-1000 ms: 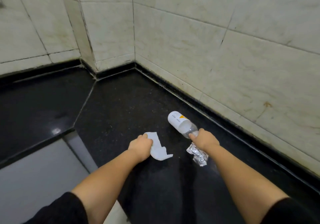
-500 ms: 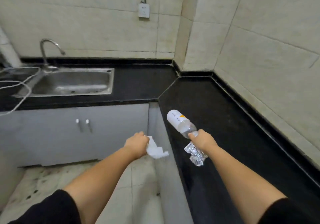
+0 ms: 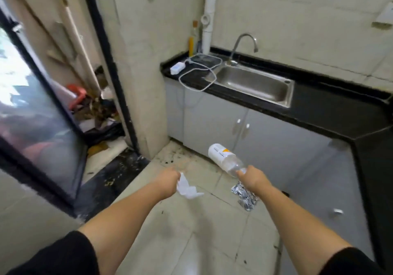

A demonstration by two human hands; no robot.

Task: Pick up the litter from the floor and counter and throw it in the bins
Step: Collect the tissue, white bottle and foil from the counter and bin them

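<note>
Both arms are extended forward over the tiled floor (image 3: pixel 191 242). The left hand (image 3: pixel 168 179) is closed into a fist around a crumpled white tissue (image 3: pixel 187 188), most of which hangs out below the hand to its right. The right hand (image 3: pixel 254 179) is closed around the neck end of a clear plastic bottle (image 3: pixel 225 157), which is held in the air with its white-labelled base tilted up and to the left. A crumpled piece of silver foil (image 3: pixel 244 196) is held in the same hand and protrudes beneath it. All three items are carried clear of the floor and of the bench (image 3: pixel 319 109). The black bench runs along the far wall and turns a corner at the right. A steel sink (image 3: pixel 255 83) with a curved faucet (image 3: pixel 244 45) is set into it, and a white cable (image 3: pixel 197 77) is coiled at its left end. Grey cabinet doors (image 3: pixel 223 123) are fitted below.
</note>
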